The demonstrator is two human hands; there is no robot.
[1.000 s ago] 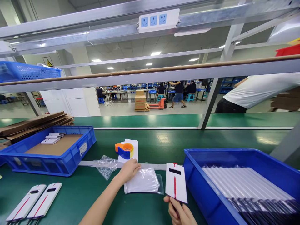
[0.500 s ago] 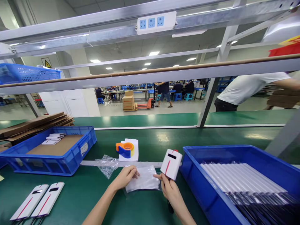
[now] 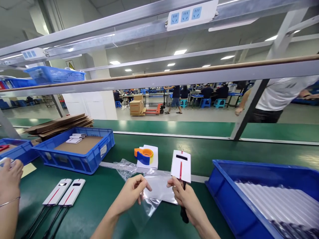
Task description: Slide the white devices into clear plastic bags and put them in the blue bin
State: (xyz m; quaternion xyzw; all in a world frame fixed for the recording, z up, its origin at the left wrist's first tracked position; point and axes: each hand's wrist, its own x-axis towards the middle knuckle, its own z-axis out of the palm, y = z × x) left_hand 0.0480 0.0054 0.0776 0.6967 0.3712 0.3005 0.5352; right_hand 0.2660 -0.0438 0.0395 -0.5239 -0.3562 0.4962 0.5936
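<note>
A flat white device (image 3: 181, 164) with a black window, a red stripe and a black cable is upright in my right hand (image 3: 184, 197), whose fingers wrap the cable end just below the body. My left hand (image 3: 133, 192) has curled fingers at a clear plastic bag (image 3: 152, 207), which hangs loosely toward me; the exact grip is partly hidden. Under it lies a stack of clear bags (image 3: 160, 189), near my right fingertips. Two similar white devices (image 3: 58, 192) with black cables rest on the green table to the left.
At right stands a blue bin (image 3: 219, 189) with rows of bagged devices. A blue crate (image 3: 102, 152) with white pieces is at left. A tape dispenser (image 3: 144, 156) lies on white paper behind the bags. Another person's hand (image 3: 10, 179) holds a white item at the left edge.
The view has swung left. A clear bag now sticks up from the stack and drapes toward me at my left hand. The device in my right hand has turned more upright.
</note>
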